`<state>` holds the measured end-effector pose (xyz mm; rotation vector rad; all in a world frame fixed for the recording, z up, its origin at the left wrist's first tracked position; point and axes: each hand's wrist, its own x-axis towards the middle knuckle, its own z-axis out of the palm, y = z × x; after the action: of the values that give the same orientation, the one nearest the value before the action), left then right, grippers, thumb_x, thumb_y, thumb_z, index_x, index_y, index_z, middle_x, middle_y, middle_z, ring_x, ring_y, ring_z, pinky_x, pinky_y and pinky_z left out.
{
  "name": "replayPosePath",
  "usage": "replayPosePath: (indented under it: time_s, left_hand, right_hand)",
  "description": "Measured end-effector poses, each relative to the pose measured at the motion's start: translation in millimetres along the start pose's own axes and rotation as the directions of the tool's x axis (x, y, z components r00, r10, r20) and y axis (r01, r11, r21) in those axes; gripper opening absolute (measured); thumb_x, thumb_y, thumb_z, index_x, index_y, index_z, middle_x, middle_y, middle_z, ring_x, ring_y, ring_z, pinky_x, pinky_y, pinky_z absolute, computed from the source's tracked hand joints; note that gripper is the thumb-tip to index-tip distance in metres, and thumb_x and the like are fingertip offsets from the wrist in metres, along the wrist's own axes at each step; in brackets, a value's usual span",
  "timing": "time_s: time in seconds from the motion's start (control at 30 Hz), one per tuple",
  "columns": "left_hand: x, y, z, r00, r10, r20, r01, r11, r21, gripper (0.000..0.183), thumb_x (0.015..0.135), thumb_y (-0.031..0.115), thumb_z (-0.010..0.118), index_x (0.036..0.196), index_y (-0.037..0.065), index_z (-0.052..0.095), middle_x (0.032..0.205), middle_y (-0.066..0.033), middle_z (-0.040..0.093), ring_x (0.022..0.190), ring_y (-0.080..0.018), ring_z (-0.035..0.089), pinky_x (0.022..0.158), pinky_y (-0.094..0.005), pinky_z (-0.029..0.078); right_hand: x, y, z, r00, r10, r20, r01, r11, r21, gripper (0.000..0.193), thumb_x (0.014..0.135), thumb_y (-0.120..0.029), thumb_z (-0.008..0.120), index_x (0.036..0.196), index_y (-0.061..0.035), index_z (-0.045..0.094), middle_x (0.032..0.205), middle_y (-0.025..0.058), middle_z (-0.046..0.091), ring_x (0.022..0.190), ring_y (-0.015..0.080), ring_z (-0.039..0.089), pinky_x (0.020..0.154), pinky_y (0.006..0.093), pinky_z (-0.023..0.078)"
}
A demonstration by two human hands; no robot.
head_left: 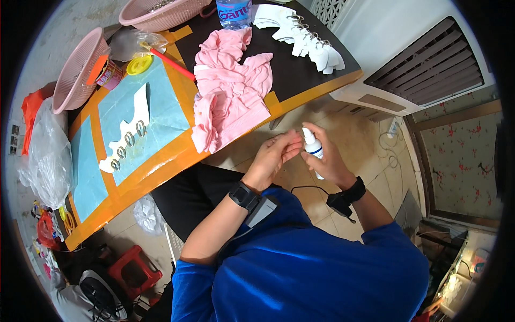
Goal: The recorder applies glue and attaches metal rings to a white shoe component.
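A small white spray bottle with a blue band is gripped in my right hand, its nozzle at the top. Facing it, my left hand is open, fingers stretched out beside the nozzle, holding nothing. Both hands are over the floor, off the table's front edge. On the table, a crumpled pink cloth lies nearest to them. Farther left, a white scalloped card with several metal rings rests on a blue sheet. A row of similar white cards with rings lies at the back right.
Pink baskets, a small tub, a yellow lid and a red-handled tool sit at the table's left and back. A water bottle stands behind the cloth. To the right is a white vented appliance; a red stool is lower left.
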<state>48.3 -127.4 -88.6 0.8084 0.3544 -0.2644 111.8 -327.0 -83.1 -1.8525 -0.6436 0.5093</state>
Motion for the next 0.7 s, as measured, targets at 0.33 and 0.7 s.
replayPosePath:
  time_s: [0.33,0.7]
  left_hand:
    - [0,-33,3,0.874,0.485,0.029,-0.326,0.54,0.776,0.051,0.106,0.02,0.073,0.148,-0.003,0.057,0.13,-0.0183,0.064,0.106,-0.0213,0.07,0.09,-0.0342,0.057]
    - [-10,-32,-23,0.883,0.453,0.122,-0.4,0.594,0.698,0.07,0.109,0.011,0.061,0.171,0.014,0.027,0.14,-0.0152,0.058,0.105,-0.0216,0.068,0.094,-0.0346,0.057]
  right_hand:
    - [-12,34,49,0.996,0.083,-0.015,-0.075,0.954,0.291,0.091,0.096,0.008,0.066,0.173,-0.0049,0.019,0.16,0.0166,0.046,0.142,0.0266,0.053,0.117,0.0368,0.044]
    - [-13,6,31,0.997,0.016,-0.074,-0.003,0.985,0.172,0.06,0.1,-0.006,0.073,0.156,0.0033,0.051,0.142,0.0144,0.063,0.13,0.0248,0.061,0.109,0.0376,0.055]
